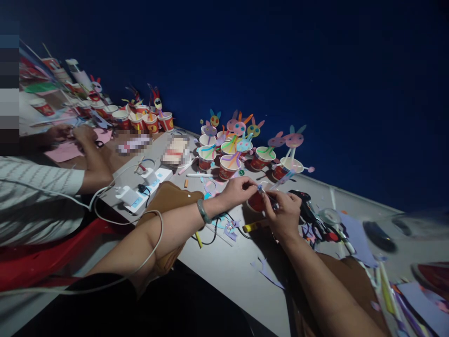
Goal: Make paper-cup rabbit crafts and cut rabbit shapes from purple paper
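My left hand (242,192) reaches in from the left, thumb and fingertips pinched at a small bluish piece (260,187). From the right, the fingers of my right hand (283,210) close on the same piece; its exact kind is too small to tell. Just below the fingertips stands a red paper cup (255,205), partly hidden by my hands. Beyond them are several red-and-white paper cups (229,167) with colourful paper rabbit heads (293,139) standing in them on strips. A yellow tool or marker (253,227) lies near my right wrist.
Purple paper scraps (268,274) and a white pen (201,175) lie on the table (210,276). A power strip (149,192) with chargers and a white cable stands left. Tape dispensers (329,217) are at right. Another person's hands (84,135) work at far left.
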The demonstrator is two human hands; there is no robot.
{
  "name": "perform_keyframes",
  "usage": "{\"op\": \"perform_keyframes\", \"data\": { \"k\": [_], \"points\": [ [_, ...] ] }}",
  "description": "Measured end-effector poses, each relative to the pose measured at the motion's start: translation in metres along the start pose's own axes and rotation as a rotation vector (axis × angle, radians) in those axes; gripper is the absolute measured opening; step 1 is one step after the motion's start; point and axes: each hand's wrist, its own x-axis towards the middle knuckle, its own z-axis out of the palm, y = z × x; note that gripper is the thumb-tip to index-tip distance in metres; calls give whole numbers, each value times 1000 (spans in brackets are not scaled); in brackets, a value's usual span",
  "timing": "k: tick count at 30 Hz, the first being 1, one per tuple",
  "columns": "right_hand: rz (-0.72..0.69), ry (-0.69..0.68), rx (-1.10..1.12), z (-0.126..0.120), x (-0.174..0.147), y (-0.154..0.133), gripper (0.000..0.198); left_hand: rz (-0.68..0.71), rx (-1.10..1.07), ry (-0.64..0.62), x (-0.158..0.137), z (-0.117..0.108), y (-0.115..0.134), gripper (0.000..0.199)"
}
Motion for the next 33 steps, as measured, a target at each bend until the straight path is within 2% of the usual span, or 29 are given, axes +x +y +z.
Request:
{"op": "perform_keyframes", "data": {
  "k": [6,10,13,16,18,22,26,30,33],
  "points": [
    [-39,-3,28,-1,0,-4,15,53,21,-17,-1,-3,6,12],
    [-58,-29,-36,-4,1,-5,15,21,-18,-16,1,-1,1,13],
    [-61,-32,-131,-6,3,-4,15,-45,-76,-49,2,3,-11,39],
    [-89,-19,-170,-7,3,-5,14,-69,-1,-187,0,8,-20,65],
    [-121,-5,-161,-6,3,-8,13,-42,95,-222,-2,9,-21,61],
    [-209,22,-102,-5,3,-14,7,-10,158,-185,-5,12,-18,40],
    [-229,18,-102,-10,6,-15,6,-49,48,-172,-1,13,-19,39],
    [-202,77,-156,-22,11,-9,21,-174,-146,-179,5,10,-19,53],
    [-232,87,-127,-30,15,-1,27,-167,-294,-183,7,7,-14,59]
  ]
}}
